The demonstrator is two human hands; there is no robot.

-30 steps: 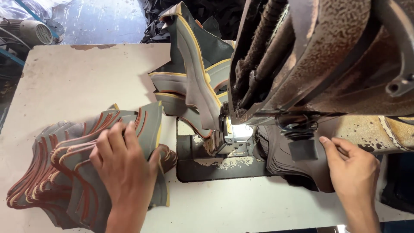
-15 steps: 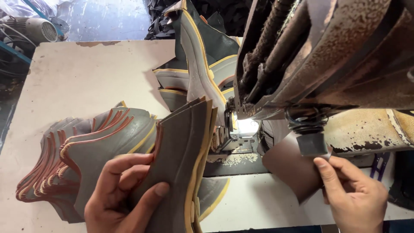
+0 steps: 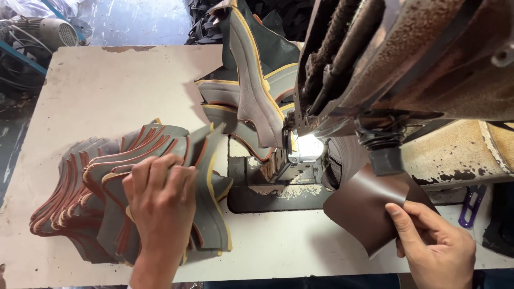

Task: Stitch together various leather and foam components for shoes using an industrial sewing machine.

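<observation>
My left hand [image 3: 160, 200] lies palm down on a fanned stack of grey shoe-upper pieces [image 3: 85, 187] with red and yellow edges, its fingers curled over the top piece [image 3: 211, 214]. My right hand [image 3: 436, 249] pinches a curved brown leather piece [image 3: 364, 206] at its lower right corner. That brown piece sits just right of the sewing machine's lit needle area [image 3: 302, 150]. Whether the left hand grips the top piece or only presses on it is unclear.
The worn sewing machine head [image 3: 407, 59] overhangs the right half of the pale table [image 3: 107, 91]. Stitched grey pieces [image 3: 251, 91] pile up behind the needle. Purple-handled snips [image 3: 471, 206] lie at the far right. A motor [image 3: 53, 32] sits beyond the table's far left corner.
My left hand has laid the lifted grey piece back down onto the stack. My right hand has drawn the brown piece a little farther out to the right.
</observation>
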